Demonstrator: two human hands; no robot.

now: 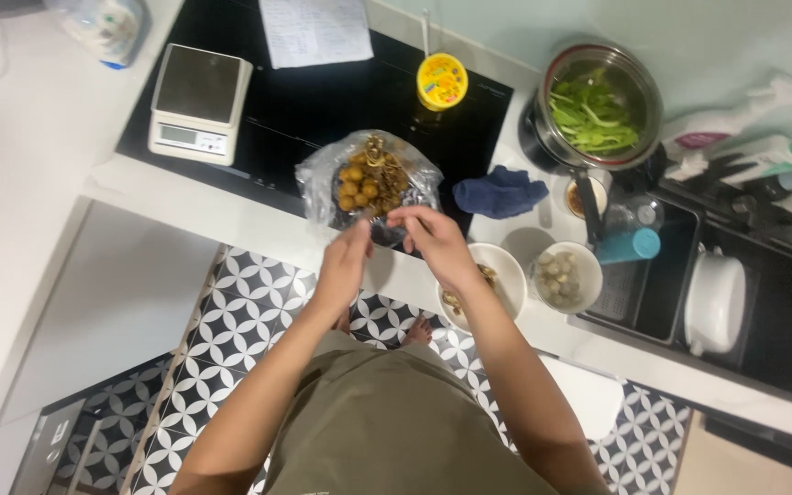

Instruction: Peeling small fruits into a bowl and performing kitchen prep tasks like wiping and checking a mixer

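White counter (231, 220) bears scale (199, 103), bag (368, 179), bowls (566, 275)

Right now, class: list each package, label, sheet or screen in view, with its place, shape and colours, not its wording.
Kitchen scale: left on the black hob, white, grey platform, small display.
Paper sheet: top of hob, white, handwritten.
Round tub: hob's right edge, yellow printed lid.
Clear plastic bag: counter front, holding brown round fruits, beside both hands.
Spray bottle: right, white, coloured label.

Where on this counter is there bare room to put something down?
Bare white counter lies left of the scale, and black cooktop is open between scale and yellow tub. It is crowded right of the fruit bag: cloth, bowls, pot.
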